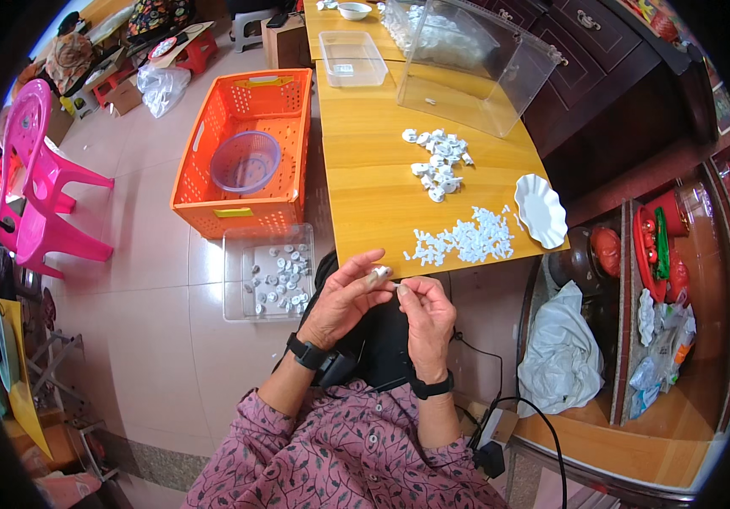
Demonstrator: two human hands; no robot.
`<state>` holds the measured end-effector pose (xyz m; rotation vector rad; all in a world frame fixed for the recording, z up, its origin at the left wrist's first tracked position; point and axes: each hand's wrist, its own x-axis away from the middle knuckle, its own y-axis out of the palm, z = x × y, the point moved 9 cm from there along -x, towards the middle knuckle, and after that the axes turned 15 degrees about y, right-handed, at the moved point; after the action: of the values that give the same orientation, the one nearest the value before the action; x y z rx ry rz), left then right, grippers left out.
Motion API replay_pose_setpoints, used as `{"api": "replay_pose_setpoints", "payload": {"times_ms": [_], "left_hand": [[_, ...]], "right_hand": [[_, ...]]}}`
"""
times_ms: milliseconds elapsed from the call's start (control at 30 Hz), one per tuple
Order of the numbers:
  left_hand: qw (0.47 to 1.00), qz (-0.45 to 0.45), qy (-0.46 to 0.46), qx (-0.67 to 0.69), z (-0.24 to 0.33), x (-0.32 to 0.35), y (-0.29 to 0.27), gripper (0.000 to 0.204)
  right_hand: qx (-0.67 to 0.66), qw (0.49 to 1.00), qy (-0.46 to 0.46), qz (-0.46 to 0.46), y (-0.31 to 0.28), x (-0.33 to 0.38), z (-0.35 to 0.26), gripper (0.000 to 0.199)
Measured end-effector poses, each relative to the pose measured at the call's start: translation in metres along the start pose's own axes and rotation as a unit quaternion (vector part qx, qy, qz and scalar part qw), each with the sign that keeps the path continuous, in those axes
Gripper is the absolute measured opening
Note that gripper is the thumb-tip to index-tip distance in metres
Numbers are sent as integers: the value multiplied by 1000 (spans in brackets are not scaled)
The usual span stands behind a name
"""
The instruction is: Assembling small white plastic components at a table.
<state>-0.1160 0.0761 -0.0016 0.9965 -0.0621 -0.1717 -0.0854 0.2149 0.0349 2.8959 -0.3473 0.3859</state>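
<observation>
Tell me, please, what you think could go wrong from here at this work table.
The white part in the left hand is held over the lap, beyond the table's near edge, so if it slipped, it might drop to the floor.
The loose small white pieces lie close to that edge; a brushing forearm could sweep some off.
The scalloped white dish sits by the table's corner and might be knocked over.
</observation>
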Motion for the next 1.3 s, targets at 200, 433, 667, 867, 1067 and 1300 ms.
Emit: {"api": "replay_pose_setpoints", "payload": {"times_ms": [200,433,667,867,1067,1300], "left_hand": [[998,5,-29,63,-16,3,-6,36],[999,7,-16,47,-17,2,-9,30],[999,-5,-8,46,-15,2,-10,29],[999,1,-7,49,-14,3,-7,31],[999,-15,0,40,-14,2,-9,30],[999,-19,4,32,-10,3,-6,29]], "right_hand": [[27,999,-33,-7,8,2,-4,8],[98,990,-100,30,11,7,-14,7],[246,948,-188,71,20,18,-31,7],[243,949,-187,71,18,18,-31,8],[239,947,-201,74,20,21,-36,9],[255,945,-187,84,18,20,-33,11]]}}
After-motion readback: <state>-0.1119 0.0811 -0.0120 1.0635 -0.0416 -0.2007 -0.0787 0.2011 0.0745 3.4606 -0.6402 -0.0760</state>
